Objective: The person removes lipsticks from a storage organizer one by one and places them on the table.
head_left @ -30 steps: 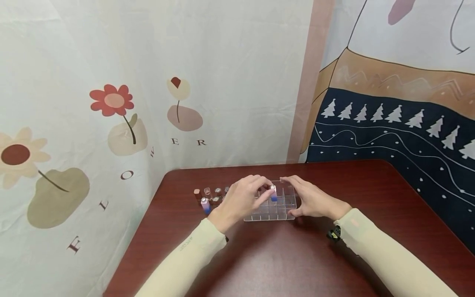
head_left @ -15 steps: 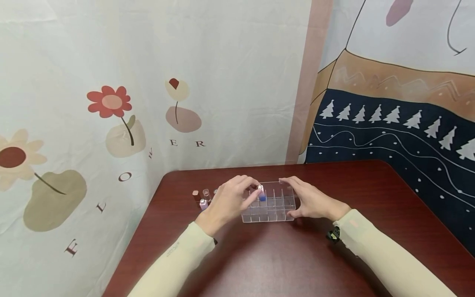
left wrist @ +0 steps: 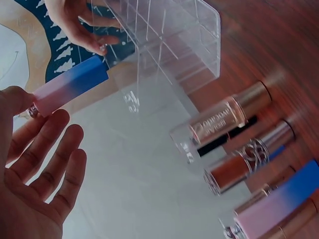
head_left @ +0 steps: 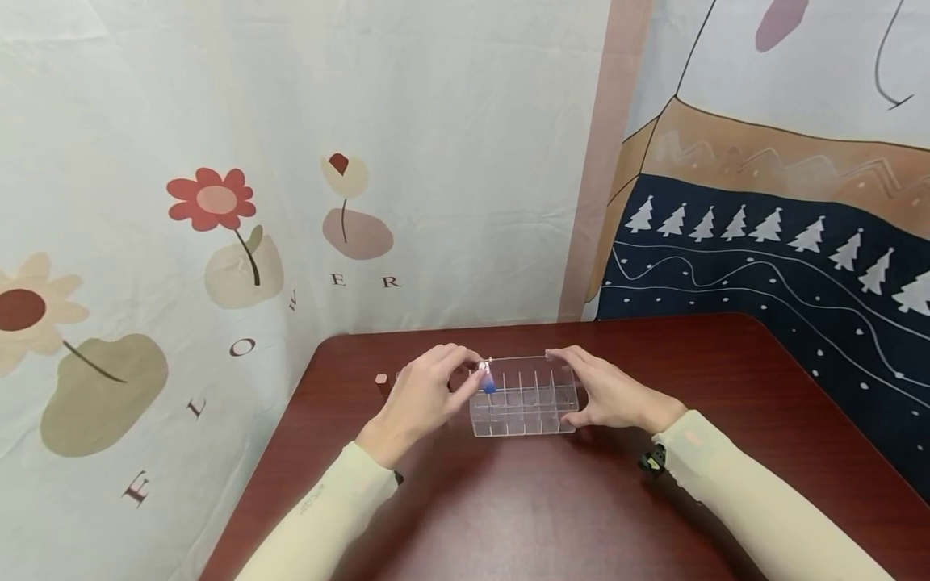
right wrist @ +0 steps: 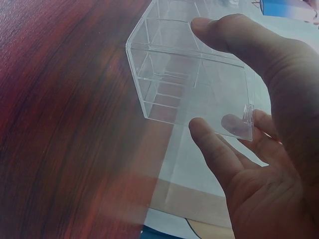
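My left hand (head_left: 425, 387) pinches a lipstick tube (left wrist: 72, 84) by its pink, silver-tipped end between thumb and index finger. Its blue end points toward the clear compartment organizer (head_left: 523, 421), over whose left end it hangs in the head view. The other left fingers are loosely bent, apart from the tube. At the organizer's right end my right hand (head_left: 613, 389) grips it, thumb at the front and fingers round the back. In the right wrist view, the thumb (right wrist: 224, 32) overlaps its upper part. The visible compartments hold nothing.
Left of the organizer stand several lip products: a clear gloss tube (left wrist: 214, 122), a brown-red one (left wrist: 232, 172) and a second pink-and-blue tube (left wrist: 276, 201). A brown tube (head_left: 383, 383) shows beside my left hand. A printed cloth (head_left: 465, 161) hangs behind the table (head_left: 508, 516).
My left hand has moved left along the organizer with the lipstick tube, from its middle to its left end, covering more of the standing tubes. The right hand has stayed put.
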`<state>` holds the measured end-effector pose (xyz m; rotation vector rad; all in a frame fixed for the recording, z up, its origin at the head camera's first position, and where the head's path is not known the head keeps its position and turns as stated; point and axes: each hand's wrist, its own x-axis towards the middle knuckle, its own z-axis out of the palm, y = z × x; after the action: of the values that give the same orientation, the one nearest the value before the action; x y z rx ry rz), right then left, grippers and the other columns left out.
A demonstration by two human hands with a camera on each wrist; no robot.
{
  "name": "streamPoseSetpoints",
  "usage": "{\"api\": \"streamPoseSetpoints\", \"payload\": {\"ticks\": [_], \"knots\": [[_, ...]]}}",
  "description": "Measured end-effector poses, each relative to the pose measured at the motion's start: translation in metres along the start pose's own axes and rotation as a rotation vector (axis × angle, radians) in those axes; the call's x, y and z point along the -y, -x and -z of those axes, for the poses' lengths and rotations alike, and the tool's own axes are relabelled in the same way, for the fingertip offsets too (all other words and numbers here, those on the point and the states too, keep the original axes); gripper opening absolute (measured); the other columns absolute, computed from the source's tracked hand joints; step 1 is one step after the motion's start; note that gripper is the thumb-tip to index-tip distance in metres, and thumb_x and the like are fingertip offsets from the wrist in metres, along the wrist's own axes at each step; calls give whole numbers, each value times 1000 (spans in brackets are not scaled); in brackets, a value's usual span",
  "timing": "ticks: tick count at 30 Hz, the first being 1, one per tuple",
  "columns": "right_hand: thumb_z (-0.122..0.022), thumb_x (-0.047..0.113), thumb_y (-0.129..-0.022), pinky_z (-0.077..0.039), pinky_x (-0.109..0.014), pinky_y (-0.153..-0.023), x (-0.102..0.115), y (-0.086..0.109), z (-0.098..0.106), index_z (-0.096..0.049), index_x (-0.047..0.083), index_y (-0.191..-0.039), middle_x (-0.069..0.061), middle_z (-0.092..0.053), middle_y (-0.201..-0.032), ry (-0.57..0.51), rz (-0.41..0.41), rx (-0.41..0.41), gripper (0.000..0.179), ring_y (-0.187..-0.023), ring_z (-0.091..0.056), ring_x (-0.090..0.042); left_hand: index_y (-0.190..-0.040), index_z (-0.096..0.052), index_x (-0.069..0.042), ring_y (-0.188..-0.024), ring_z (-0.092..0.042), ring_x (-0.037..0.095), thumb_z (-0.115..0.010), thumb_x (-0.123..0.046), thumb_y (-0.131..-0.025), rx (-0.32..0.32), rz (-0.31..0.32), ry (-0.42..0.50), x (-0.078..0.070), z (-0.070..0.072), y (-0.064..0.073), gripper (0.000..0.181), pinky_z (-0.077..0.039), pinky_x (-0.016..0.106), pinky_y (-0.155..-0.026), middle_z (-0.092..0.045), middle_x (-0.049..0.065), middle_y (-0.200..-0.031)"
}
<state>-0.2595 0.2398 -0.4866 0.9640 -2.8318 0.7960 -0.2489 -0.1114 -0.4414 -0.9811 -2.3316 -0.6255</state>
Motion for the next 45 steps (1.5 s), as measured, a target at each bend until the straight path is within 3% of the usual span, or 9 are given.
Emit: {"api": "streamPoseSetpoints", "payload": {"ticks": [12,17,23,28,34,40,45], "knots": [[-108,21,-81,-64,-58,-116,3,0,0,-43,6,-173,-21,-60,-162,5,-10,3,114,-137,-73,-39,-113,-81,-17,-83,-71,14,-86,-15,-104,-49,21,-15,18,18,14,10,-62,31,-71,-81,-4,-100],[-109,21,-80,-65,-58,-114,3,-1,0,-43,6,-173,-22,-60,-163,5,-5,0,115,-136,-74,-39,-112,-82,-17,-87,-74,16,-86,-12,-103,-72,28,-20,27,25,19,11,-65,35,-75,-81,-5,-99],[-108,21,-80,-65,-58,-113,1,-2,-2,-44,5,-172,-22,-60,-162,4,5,-1,113,-135,-75,-39,-111,-82,-17,-81,-67,13,-87,-12,-102,-84,63,-42,37,35,28,12,-59,31,-70,-78,-5,-97],[-108,22,-80,-65,-59,-115,1,-2,-1,-44,5,-173,-20,-60,-163,8,-1,0,114,-135,-74,-38,-114,-82,-17,-80,-71,19,-88,-15,-103,-85,89,-58,45,41,34,13,-61,32,-71,-79,-3,-100],[-108,23,-82,-64,-60,-115,0,-1,-1,-44,5,-173,-19,-60,-163,11,0,-6,112,-136,-74,-39,-112,-82,-17,-77,-71,16,-85,-16,-103,-98,121,-63,53,46,40,9,-59,32,-69,-76,-6,-96],[-108,21,-81,-65,-59,-114,0,-1,-1,-44,6,-172,-20,-60,-162,3,6,-17,112,-135,-75,-39,-112,-82,-18,-81,-73,15,-85,-15,-104,-105,146,-63,60,49,45,10,-67,39,-75,-78,-6,-98],[-108,21,-81,-64,-58,-115,-1,-1,-3,-44,6,-173,-19,-59,-163,3,2,-13,113,-135,-74,-39,-112,-82,-18,-80,-76,16,-86,-14,-103,-117,157,-67,66,50,52,11,-67,37,-73,-79,-6,-99]]}}
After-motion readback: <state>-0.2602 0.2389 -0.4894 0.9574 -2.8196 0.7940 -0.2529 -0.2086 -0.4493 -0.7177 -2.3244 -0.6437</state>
